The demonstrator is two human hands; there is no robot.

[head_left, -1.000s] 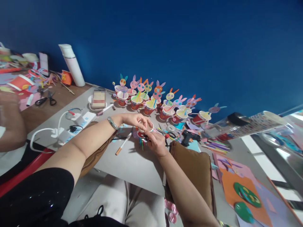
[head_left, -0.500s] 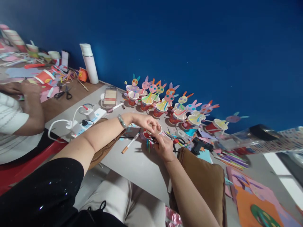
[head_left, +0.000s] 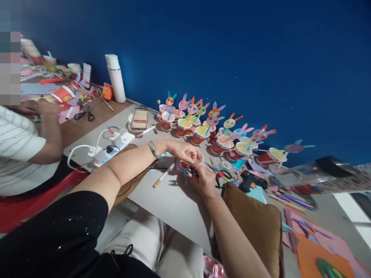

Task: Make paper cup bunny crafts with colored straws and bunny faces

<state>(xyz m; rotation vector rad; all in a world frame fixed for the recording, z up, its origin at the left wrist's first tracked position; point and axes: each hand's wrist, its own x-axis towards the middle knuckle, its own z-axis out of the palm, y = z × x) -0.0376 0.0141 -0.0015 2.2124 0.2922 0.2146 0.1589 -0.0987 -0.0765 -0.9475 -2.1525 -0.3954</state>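
Observation:
My left hand (head_left: 187,151), below a wrist with a green bangle, has its fingers curled over the rim of a red and white paper cup (head_left: 183,165). My right hand (head_left: 205,179) is closed close against the cup's near side, with a small dark object partly showing at its fingertips; its kind is hidden. Thin green and coloured strands (head_left: 185,177) hang below the cup. Left of them lies a white stick with an orange-brown end (head_left: 164,175). Behind stand several paper cups (head_left: 201,134) with paper rabbit heads (head_left: 192,109) on strips.
A black glue gun (head_left: 251,180), scissors (head_left: 227,174) and paper scraps lie right of my hands. A brown cushion (head_left: 252,224) is at the table edge. A power strip (head_left: 123,143), white bottle (head_left: 117,81) and a co-worker's arm (head_left: 52,131) are at left.
The whole scene has shifted slightly right in view as the head turned left. My hands stay at the same cup, with only slight finger movement.

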